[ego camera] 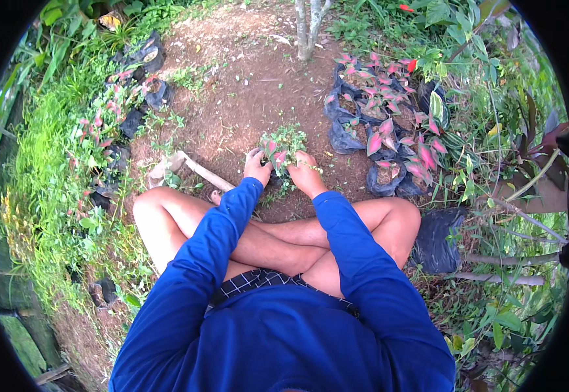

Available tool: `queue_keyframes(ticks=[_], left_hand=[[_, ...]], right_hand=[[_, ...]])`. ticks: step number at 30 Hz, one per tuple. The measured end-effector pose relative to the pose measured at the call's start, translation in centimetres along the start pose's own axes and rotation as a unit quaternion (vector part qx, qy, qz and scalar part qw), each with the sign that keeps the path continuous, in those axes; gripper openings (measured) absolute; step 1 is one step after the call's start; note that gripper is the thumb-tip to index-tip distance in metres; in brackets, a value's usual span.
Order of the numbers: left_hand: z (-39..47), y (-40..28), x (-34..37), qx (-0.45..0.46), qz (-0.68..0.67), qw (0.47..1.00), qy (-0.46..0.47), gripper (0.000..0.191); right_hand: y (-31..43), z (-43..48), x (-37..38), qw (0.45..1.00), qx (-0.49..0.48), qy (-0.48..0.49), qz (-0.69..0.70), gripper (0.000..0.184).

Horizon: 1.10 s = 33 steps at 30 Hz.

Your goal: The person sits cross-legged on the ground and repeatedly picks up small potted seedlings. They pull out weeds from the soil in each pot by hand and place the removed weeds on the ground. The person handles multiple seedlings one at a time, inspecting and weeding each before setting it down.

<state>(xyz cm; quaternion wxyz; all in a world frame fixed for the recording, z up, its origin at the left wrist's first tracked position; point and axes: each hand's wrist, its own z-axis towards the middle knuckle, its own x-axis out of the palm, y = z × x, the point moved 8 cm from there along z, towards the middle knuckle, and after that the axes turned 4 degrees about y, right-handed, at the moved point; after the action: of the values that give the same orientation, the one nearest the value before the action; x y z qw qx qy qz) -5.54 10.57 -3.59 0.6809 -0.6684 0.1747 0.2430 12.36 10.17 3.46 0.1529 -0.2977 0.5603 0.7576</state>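
Observation:
In front of my crossed legs, a pink-and-green caladium plant (pixel 279 158) stands amid small leafy green weeds (pixel 287 137). My left hand (pixel 258 166) is at the left side of the plant, its fingers bent near the leaves; what they touch is partly hidden. On the other side, my right hand (pixel 305 171) has its fingers curled in at the green stems, and its fingertips are hidden by leaves. A dark plant bag seems to lie low between the hands, mostly covered. Left of my left forearm, a hoe-like tool with a wooden handle (pixel 209 175) rests on the soil.
Black plastic grow bags (pixel 344 139) with pink caladiums (pixel 386 128) stand in a group at the right. More bags (pixel 158 94) line the left among weeds. A thin tree trunk (pixel 306 34) rises ahead. A flat black bag (pixel 437 239) lies beside my right knee.

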Motion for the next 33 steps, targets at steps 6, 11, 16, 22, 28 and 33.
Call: queue_keyframes(ticks=[6, 11, 16, 22, 28, 33], left_hand=[[-0.3, -1.8, 0.0, 0.001, 0.017, 0.999, 0.031, 0.049], [-0.1, -2.7, 0.3, 0.021, 0.016, 0.999, 0.043, 0.031], [-0.1, -2.5, 0.8, 0.046, -0.019, 0.997, 0.058, 0.030], [0.2, -1.2, 1.4, 0.020, -0.046, 0.995, 0.085, 0.038], [0.5, -0.7, 1.6, -0.009, -0.039, 0.993, 0.107, 0.042], [-0.1, -1.1, 1.7, -0.005, -0.086, 0.983, 0.163, 0.048]], right_hand=[[-1.9, 0.0, -0.4, 0.996, 0.060, -0.034, 0.060, 0.031], [-6.0, 0.3, 1.2, 0.952, 0.227, 0.027, 0.203, 0.045], [-8.3, 0.4, 2.8, 0.891, 0.279, 0.035, 0.357, 0.049], [-5.7, -1.0, -0.3, 0.962, 0.257, -0.008, 0.091, 0.039], [0.8, -1.3, 0.4, 0.995, 0.054, -0.073, -0.029, 0.036], [0.8, -1.5, 0.8, 0.994, 0.042, -0.097, -0.006, 0.030]])
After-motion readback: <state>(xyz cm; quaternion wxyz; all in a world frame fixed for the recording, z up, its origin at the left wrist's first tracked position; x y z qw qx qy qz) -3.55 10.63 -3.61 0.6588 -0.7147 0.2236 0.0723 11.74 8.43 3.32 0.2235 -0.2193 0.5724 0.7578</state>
